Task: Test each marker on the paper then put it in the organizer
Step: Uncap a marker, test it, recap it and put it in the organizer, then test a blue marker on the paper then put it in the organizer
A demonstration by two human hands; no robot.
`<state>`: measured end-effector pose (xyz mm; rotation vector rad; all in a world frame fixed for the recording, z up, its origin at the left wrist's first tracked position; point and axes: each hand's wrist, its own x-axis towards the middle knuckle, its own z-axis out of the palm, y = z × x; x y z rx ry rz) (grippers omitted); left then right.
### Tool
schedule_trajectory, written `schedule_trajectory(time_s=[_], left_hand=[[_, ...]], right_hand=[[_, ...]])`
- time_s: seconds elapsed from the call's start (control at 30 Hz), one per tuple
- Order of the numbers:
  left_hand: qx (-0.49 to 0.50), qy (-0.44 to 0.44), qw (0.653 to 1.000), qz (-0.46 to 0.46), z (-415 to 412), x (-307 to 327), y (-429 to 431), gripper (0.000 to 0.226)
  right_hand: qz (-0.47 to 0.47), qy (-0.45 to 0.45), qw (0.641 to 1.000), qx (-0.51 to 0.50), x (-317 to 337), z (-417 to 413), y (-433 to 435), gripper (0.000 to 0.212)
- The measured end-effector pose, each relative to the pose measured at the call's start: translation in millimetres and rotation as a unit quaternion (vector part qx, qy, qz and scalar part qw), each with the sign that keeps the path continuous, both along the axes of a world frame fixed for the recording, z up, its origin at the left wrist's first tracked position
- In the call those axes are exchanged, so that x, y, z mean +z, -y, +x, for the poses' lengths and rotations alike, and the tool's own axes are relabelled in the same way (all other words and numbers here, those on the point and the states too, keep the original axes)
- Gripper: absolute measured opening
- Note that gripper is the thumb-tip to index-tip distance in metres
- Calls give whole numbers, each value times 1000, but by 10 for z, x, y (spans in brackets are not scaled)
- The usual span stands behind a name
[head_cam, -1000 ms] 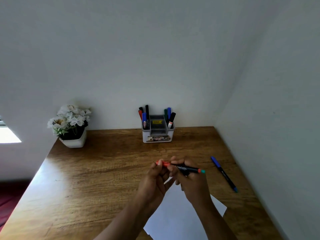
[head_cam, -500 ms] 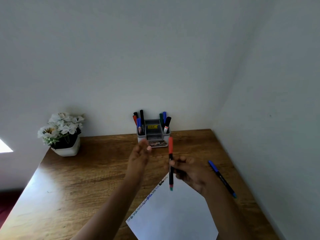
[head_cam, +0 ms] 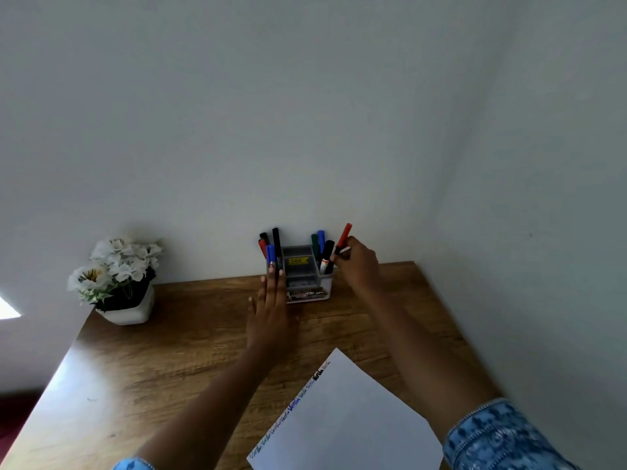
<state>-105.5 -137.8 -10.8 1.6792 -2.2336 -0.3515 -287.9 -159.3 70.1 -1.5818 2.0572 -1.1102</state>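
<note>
Red-capped marker (head_cam: 343,238), white-and-grey organizer (head_cam: 307,278), white paper (head_cam: 349,422), brown wood-grain desk (head_cam: 190,340), blue patterned sleeve (head_cam: 498,439), white flowers (head_cam: 117,262).

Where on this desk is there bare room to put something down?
Bare wood lies between the flower pot and the left hand, and left of the paper. The organizer is crowded: the right hand holds a red marker there.

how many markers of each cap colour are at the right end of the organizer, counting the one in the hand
green marker: 1
blue marker: 1
black marker: 1
red marker, gripped by the right hand: 1
total: 4
</note>
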Motion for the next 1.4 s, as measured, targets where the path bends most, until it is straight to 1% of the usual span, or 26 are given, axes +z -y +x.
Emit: schedule_trajectory(time_s=[0.07,0.13,0.2,0.27,0.33,0.4,0.47,0.53,0.63,0.7,0.77,0.8,0.83,0.93,0.97,1.0,1.13,1.2,1.23,1.3,1.4], left_hand=[[-5,35,999,-11,37,-22,12,90],[-8,53,998,-22,55,-40,14,91],[-13,60,998,-20,62,-40,23,92],[-17,67,998,-16,69,-32,26,92],[-20,76,997,-17,81,-28,17,93],[-23,81,996,-19,91,-31,8,94],[-24,82,996,-21,96,-53,11,95],[-21,85,996,-27,96,-67,17,95],[-21,87,995,-36,89,-64,22,94],[-21,86,995,-40,83,-64,24,94],[-16,83,995,-43,81,-79,21,94],[-15,80,996,-42,76,-87,19,94],[-14,79,996,-39,70,-83,15,94],[-13,64,998,-25,43,-35,-12,93],[-12,55,998,-23,34,-18,-43,92],[-14,50,998,-21,33,-18,-95,91],[-46,29,998,39,22,-200,-494,85],[-51,45,994,89,20,-308,-611,83],[-56,64,991,107,25,-347,-627,86],[-61,75,989,108,69,-373,-622,95],[-74,50,993,75,173,-408,-620,80]], right_hand=[[9,-46,999,5,-116,27,31,57],[-2,-86,996,-7,-192,48,59,81],[-11,-124,992,-3,-236,52,87,90],[-19,-157,987,18,-268,30,105,86],[-28,-189,981,33,-303,10,118,76],[-15,-232,972,40,-346,4,119,70],[14,-261,964,37,-383,-21,135,69],[53,-264,962,51,-346,-81,176,70],[104,-264,954,100,-178,-215,248,72],[118,-256,954,106,-90,-271,196,78],[108,-198,971,79,-87,-308,41,85],[96,-169,979,56,-107,-332,-75,82],[86,-154,984,33,-147,-372,-201,75],[74,-174,981,-30,-323,-531,-671,36],[72,-180,980,-52,-403,-599,-839,28],[76,-179,978,-76,-482,-667,-1000,25],[163,-175,957,-165,-751,-907,-1487,36],[189,-185,946,-187,-842,-946,-1645,35],[194,-186,943,-194,-876,-940,-1708,32],[190,-176,945,-198,-927,-909,-1784,27],[193,-140,956,-173,-894,-777,-1812,21]])
